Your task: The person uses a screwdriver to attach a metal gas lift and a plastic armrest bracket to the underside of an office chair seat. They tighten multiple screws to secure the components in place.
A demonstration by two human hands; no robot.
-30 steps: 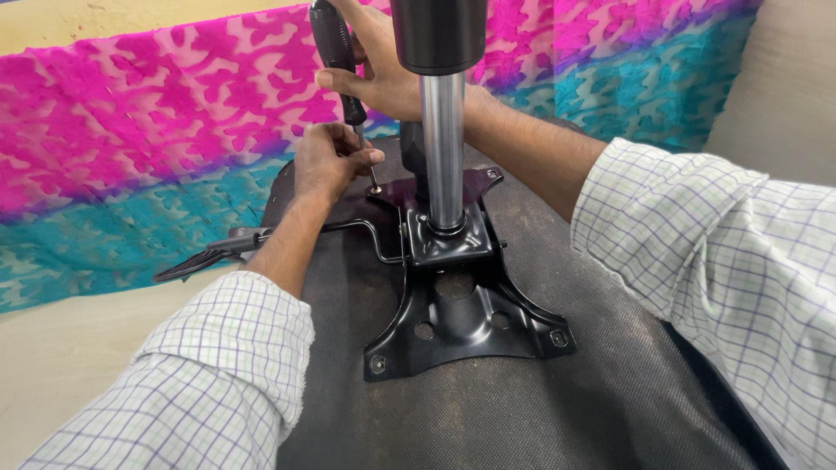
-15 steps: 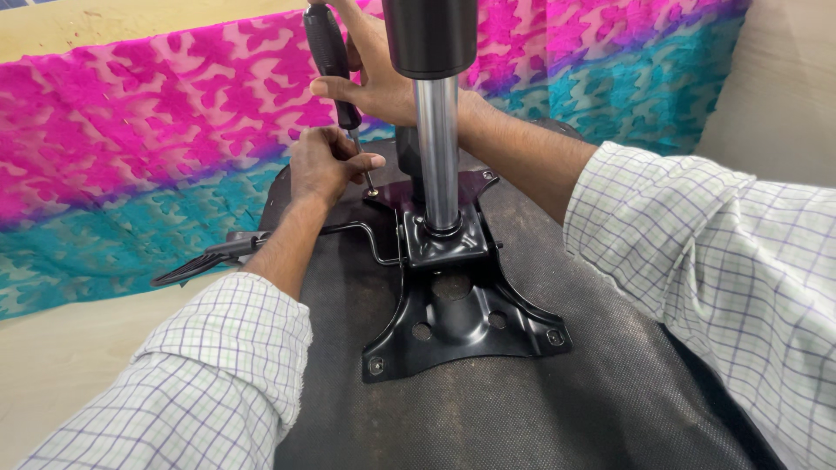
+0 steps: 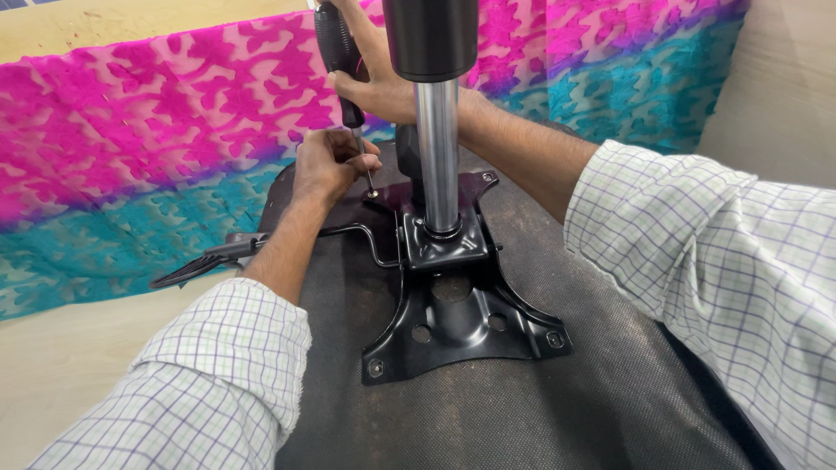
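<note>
The right hand [image 3: 383, 87] grips the black handle of a screwdriver [image 3: 341, 61], fingers wrapped closed around it, holding it nearly upright at the far side of the scene. The screwdriver's thin shaft runs down to a screw [image 3: 372, 194] at the far left corner of the black metal chair plate [image 3: 461, 322]. The left hand [image 3: 326, 165] is pinched narrow around the lower shaft, just above the screw, fingertips touching it. The plate lies flat on the dark underside of a chair seat [image 3: 540, 409]. A shiny gas-lift cylinder [image 3: 437, 157] stands upright from the plate's middle, just right of both hands. A black lever [image 3: 200, 265] sticks out to the left. A pink and teal patterned cloth [image 3: 148, 148] lies beyond the seat.
</note>
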